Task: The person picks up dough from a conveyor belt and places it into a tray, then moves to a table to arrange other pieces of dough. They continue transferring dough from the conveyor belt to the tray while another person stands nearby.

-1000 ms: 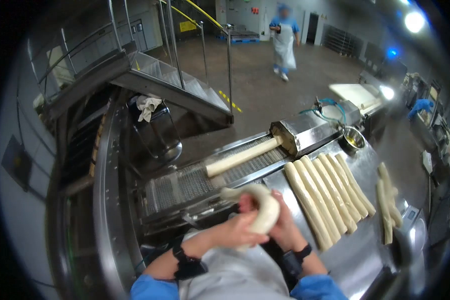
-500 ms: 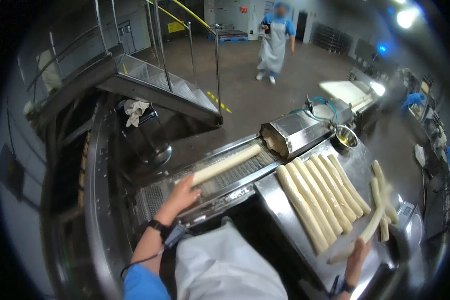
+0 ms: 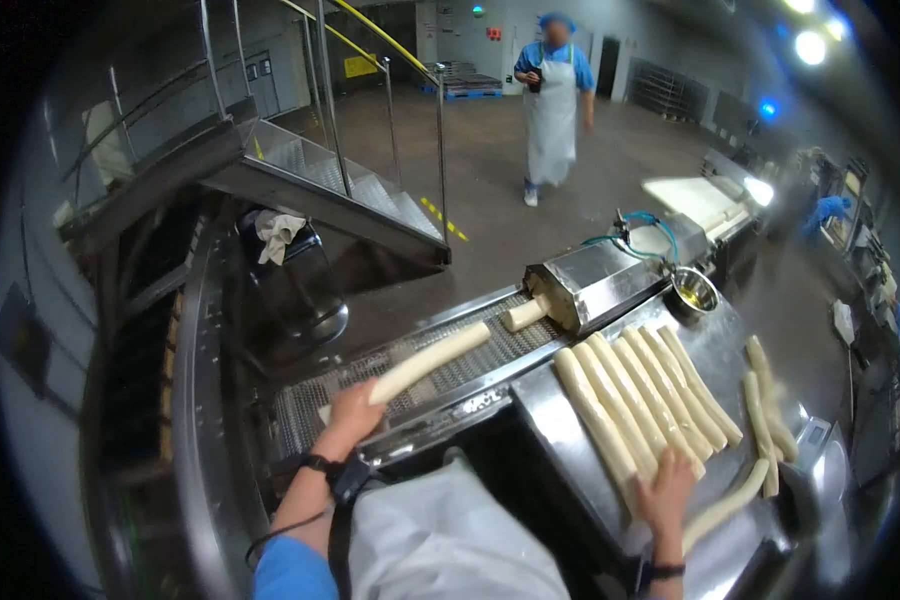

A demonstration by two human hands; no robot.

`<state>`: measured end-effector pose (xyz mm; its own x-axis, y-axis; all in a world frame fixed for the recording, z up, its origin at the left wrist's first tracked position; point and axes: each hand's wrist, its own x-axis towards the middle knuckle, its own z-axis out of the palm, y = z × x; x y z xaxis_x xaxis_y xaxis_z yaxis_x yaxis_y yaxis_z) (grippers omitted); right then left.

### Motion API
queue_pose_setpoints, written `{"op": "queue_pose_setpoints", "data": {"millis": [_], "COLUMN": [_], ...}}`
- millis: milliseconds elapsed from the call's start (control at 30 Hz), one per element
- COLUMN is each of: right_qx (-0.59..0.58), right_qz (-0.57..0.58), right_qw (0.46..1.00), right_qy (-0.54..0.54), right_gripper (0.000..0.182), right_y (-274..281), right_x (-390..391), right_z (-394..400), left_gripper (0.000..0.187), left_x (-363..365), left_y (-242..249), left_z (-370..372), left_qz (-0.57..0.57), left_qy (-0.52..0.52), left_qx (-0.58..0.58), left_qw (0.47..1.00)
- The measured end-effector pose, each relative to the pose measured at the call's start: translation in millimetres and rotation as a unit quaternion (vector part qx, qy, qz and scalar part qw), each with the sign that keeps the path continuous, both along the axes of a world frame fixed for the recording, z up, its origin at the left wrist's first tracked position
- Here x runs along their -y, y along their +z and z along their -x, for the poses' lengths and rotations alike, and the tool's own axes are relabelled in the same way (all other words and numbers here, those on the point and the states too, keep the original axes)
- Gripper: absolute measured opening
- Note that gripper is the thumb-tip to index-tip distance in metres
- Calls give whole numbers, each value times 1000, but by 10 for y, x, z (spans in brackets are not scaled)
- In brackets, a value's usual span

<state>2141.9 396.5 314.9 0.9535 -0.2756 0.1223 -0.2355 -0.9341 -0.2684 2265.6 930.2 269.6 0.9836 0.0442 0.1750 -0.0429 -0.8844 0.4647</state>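
My left hand is closed round the near end of a long pale dough log, which lies along the mesh conveyor. My right hand, fingers apart, rests at the near ends of a row of several dough logs on the steel table. Beside its wrist lies a loose dough strip, bent toward more dough pieces on the right. A second dough end sticks out of the steel machine housing.
A metal bowl with yellowish contents stands by the housing. At the table's right is a scale-like device. Metal stairs and a stool with a cloth lie beyond the conveyor. A person in an apron is further back.
My right hand has let go of the dough strip and moved left onto the row. The log in my left hand has come nearer, and new dough emerges behind it. The person is closer.
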Motion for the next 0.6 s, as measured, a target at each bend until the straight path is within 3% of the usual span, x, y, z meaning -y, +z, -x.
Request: {"op": "queue_pose_setpoints", "data": {"millis": [33, 100, 233, 300, 433, 500, 533, 567, 600], "right_qx": [1, -46, 2, -32, -77, -119, -130, -134, -138], "right_qz": [-1, 103, 129, 137, 123, 111, 122, 133, 139], "right_qw": [1000, 994, 989, 974, 957, 962, 957, 955, 943], "right_qy": [3, 6, 73, 178, 250, 219, 228, 228, 269], "right_gripper": [81, 86, 91, 93, 96, 98, 97, 96, 96], "right_y": [75, 184, 40, 101, 93, 50, -29, -102, -120], "right_x": [-178, -391, -224, -184, -108, -33, 33, 86, 84], "right_z": [-89, -188, -241, -225, -228, -302, -351, -400, -452], "left_gripper": [47, 48, 45, 43, 35, 41, 43, 42, 42], "left_x": [70, 141, 55, -68, -255, -191, -166, -279, -234], "left_y": [31, -32, 107, 169, 70, 177, 195, 72, 71], "left_z": [80, 184, 371, 475, 509, 636, 630, 684, 771], "left_qz": [22, 26, 14, 0, -25, 71, 124, 292, 511], "left_qy": [-14, -55, -37, -9, 15, 49, 110, 111, 140], "left_qx": [-3, 57, 33, -7, 7, -51, -154, -190, -155], "left_qw": [1000, 997, 999, 1000, 1000, 995, 974, 931, 834]}}
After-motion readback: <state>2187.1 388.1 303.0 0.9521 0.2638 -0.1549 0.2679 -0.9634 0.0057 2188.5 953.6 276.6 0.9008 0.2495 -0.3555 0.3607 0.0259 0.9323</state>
